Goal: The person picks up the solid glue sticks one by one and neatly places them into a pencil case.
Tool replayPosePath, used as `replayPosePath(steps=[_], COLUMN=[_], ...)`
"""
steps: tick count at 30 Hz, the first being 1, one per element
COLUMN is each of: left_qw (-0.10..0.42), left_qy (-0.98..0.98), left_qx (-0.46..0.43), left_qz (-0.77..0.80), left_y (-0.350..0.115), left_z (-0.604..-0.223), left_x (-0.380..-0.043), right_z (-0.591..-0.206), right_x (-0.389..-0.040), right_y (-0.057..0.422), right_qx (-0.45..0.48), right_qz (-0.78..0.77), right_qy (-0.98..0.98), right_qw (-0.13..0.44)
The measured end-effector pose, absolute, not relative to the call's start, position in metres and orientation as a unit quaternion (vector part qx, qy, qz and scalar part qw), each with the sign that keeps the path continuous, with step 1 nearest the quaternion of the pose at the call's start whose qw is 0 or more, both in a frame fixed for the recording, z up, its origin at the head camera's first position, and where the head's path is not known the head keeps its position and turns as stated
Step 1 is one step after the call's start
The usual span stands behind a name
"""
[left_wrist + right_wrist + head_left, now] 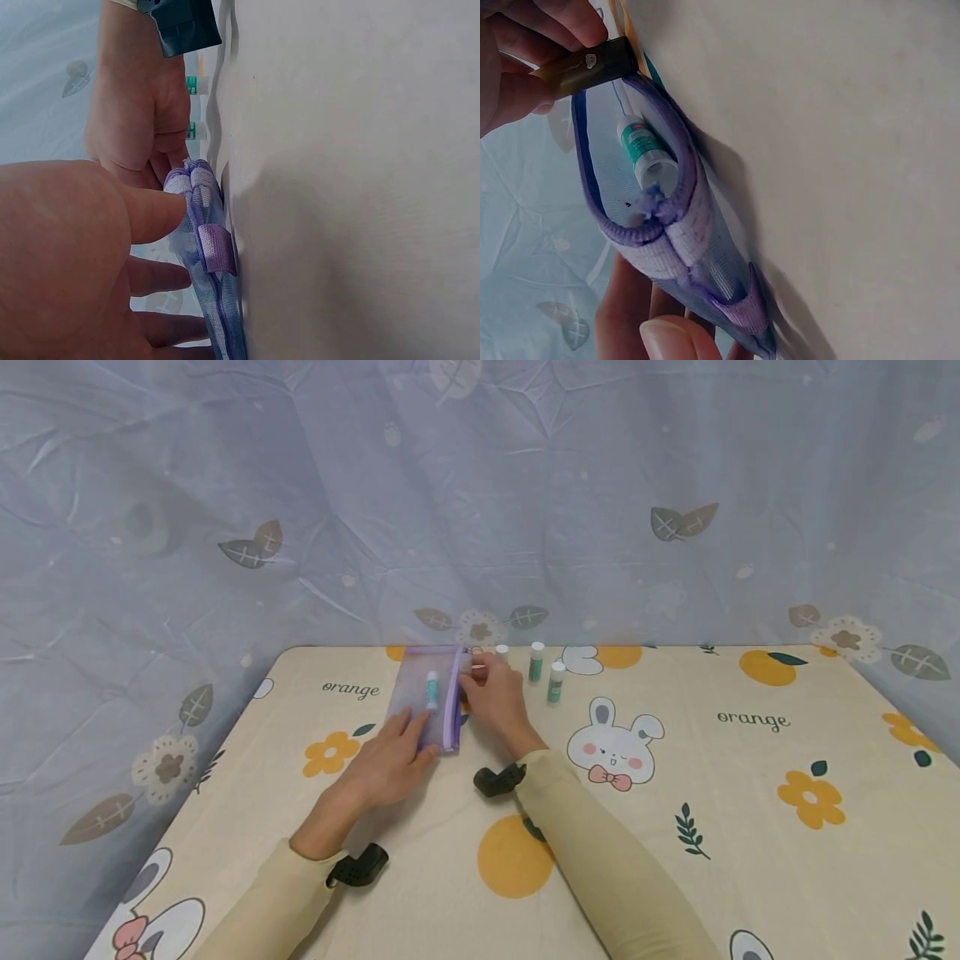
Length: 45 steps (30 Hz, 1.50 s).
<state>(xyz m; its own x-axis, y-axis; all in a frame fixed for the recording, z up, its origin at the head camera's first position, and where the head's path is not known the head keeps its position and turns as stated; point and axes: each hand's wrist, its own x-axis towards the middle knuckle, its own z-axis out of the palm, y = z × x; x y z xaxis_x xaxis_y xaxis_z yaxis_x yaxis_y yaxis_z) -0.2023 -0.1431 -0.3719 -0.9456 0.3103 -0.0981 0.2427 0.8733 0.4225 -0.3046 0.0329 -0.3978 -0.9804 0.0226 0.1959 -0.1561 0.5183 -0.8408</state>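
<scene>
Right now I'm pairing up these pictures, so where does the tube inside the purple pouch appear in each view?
Head: the tube shows through the purple pouch, just left of centre.
Left wrist: the tube is not visible.
Right wrist: the tube is left of centre, inside the opening.
Shared landmark: the purple pouch, in the left wrist view's lower half.

Head view: moderately bright, diffuse, even light; glossy highlights ran along creases of the backdrop (525, 485); faint shadows lay by the sleeves (277, 902) on the tablecloth (645, 868). Left wrist view: dimmer, a broad soft-edged shadow across the tablecloth. Right wrist view: likewise dim, backdrop tinted bluish; a soft shadow bordered the pouch (660, 256).
</scene>
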Motion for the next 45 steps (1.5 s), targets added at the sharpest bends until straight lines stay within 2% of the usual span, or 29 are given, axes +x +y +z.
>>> replayPosePath(steps=[11,26,39,45], left_qw=[0.082,0.081,0.082,0.078], left_qy=[0.964,0.964,0.964,0.964], left_qx=[0.143,0.141,0.143,0.144], left_qz=[0.208,0.211,0.209,0.210], left_y=[-0.1434,-0.1443,-0.1440,-0.1446], left_z=[-0.3748,-0.3747,-0.3727,-0.3720], left_x=[-0.2042,-0.2041,-0.2036,-0.2027], right_z=[-0.3977,-0.3987,-0.3972,-0.4000], right_x=[-0.3050,-0.3059,-0.3045,-0.3053], right_y=[0.0326,0.0317,0.0270,0.0259], right_qx=[0.035,0.025,-0.026,-0.052], right_qz=[0.503,0.518,0.583,0.661], right_qy=[-0.858,-0.851,-0.812,-0.748], right_qw=[0.102,0.085,0.023,-0.018])
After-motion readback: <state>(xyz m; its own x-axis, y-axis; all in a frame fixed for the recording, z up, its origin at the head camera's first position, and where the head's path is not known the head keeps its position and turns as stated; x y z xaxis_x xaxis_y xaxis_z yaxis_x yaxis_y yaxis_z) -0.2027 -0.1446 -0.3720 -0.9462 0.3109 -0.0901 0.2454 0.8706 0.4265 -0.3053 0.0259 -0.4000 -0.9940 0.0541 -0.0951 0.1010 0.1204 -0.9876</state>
